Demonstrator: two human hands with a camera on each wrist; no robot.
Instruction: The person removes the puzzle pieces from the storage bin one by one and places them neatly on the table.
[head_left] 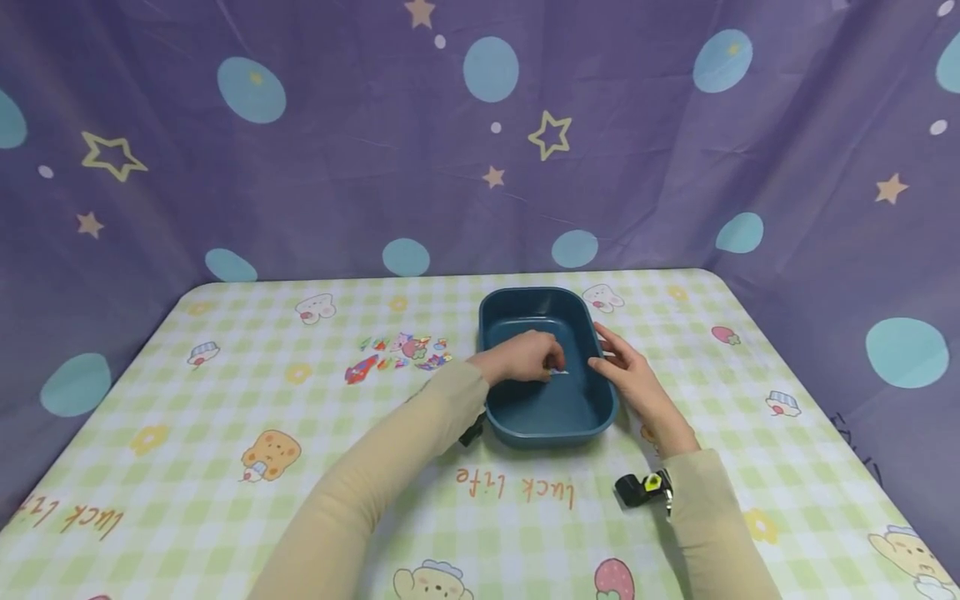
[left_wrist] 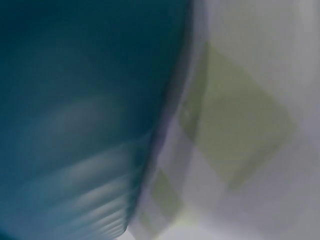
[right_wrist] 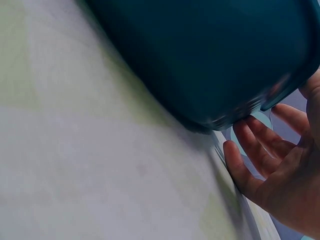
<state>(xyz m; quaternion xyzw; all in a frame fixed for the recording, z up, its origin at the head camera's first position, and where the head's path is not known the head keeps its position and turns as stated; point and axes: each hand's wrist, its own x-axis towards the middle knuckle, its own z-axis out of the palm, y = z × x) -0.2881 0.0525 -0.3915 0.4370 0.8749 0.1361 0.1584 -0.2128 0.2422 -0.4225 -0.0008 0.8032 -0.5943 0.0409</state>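
A dark teal plastic tub (head_left: 551, 417) stands on the table. My left hand (head_left: 528, 357) reaches over its left side and down inside, fingers curled, pinching a small pale flat piece (head_left: 558, 372) close over the floor of the tub; most of that piece is hidden. At the tub's right side, my right hand (head_left: 624, 367) holds the wall, thumb over the rim and fingers along the outside. The right wrist view shows its fingertips (right_wrist: 241, 125) against the outer wall. Only the tub's outer wall (left_wrist: 75, 100) and the tablecloth fill the left wrist view.
Left of the tub lies a group of small colourful flat cutouts (head_left: 362, 369). A green checked cloth (head_left: 225, 400) with printed cartoons covers the table. Behind it hangs a purple curtain (head_left: 337, 183) with stars and blue ovals. A black wrist device (head_left: 637, 489) sits by the right sleeve.
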